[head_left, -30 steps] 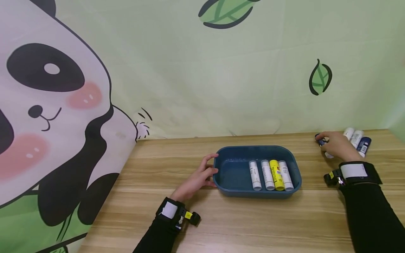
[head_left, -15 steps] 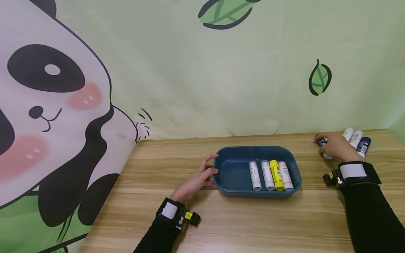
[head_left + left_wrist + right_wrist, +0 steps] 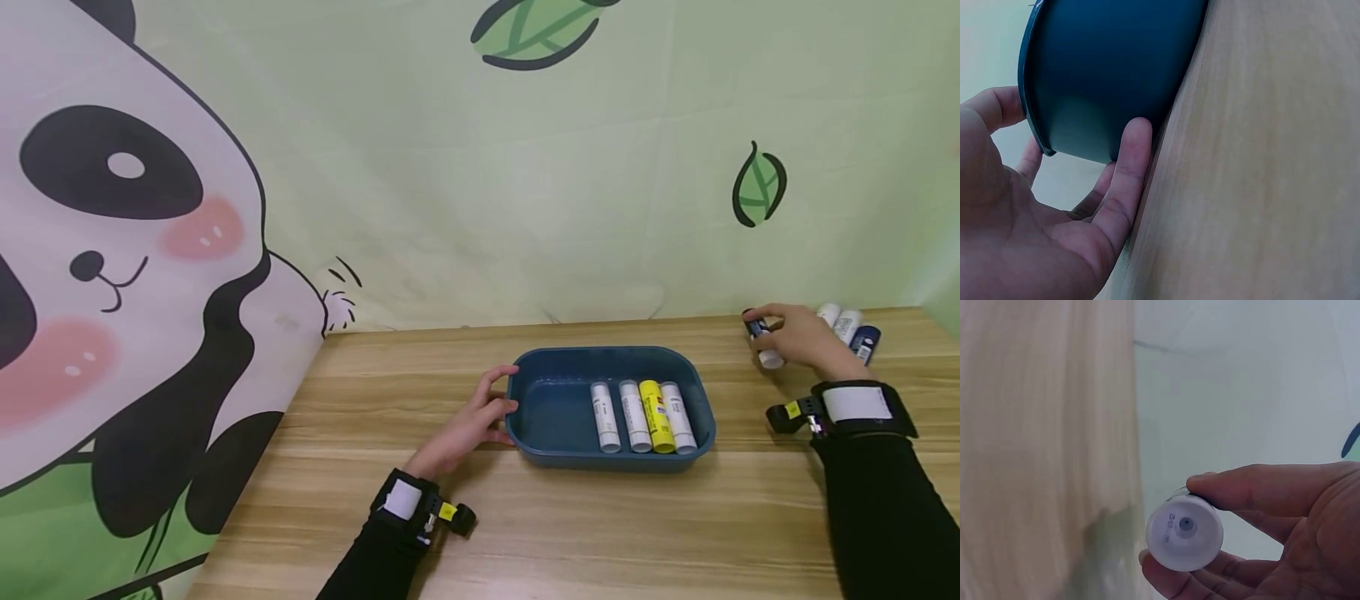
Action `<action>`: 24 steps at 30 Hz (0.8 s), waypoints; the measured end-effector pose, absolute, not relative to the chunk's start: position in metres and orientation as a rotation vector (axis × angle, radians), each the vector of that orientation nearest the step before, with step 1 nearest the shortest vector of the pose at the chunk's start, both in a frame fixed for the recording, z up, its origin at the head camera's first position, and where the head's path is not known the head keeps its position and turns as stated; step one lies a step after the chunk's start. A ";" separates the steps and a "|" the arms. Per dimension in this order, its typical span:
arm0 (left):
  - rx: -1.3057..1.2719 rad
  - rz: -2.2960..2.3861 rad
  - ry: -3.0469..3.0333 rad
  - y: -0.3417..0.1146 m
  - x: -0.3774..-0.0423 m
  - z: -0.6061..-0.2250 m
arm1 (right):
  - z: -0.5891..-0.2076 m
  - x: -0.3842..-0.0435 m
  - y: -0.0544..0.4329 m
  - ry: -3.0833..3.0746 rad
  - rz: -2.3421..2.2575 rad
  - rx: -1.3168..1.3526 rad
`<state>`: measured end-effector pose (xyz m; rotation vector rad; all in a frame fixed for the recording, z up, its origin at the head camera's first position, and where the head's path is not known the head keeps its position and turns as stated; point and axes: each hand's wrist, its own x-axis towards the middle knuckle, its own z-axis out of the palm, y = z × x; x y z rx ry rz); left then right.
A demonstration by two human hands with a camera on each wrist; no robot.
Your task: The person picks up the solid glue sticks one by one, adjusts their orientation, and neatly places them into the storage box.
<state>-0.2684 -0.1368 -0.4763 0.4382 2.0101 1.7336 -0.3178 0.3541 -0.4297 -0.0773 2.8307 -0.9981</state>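
Note:
My right hand [image 3: 804,337] pinches a glue stick [image 3: 760,340] with a dark blue cap and white body between thumb and fingers. In the right wrist view the white base of this glue stick [image 3: 1175,540] faces the camera. My left hand [image 3: 467,423] touches the left end of a dark blue plastic bin [image 3: 551,458]. Its fingers lie against the outer wall and rim of the bin, seen in the left wrist view. Inside the bin's right half lie several glue sticks, white ones [image 3: 604,417] and a yellow one [image 3: 656,415].
Beside my right hand, at the back right of the wooden table [image 3: 600,533], lie two white glue sticks [image 3: 847,325] and a dark blue one [image 3: 866,343]. A green cloth backdrop [image 3: 487,208] with a panda print stands behind the table.
My right hand has raised the blue-and-white glue stick slightly off the table, apart from the other glue sticks. The left hand and the bin have stayed in place.

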 end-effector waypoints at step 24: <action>0.446 1.740 1.998 -0.137 -0.270 -0.477 | -0.409 -0.309 0.342 2.791 -1.121 -0.115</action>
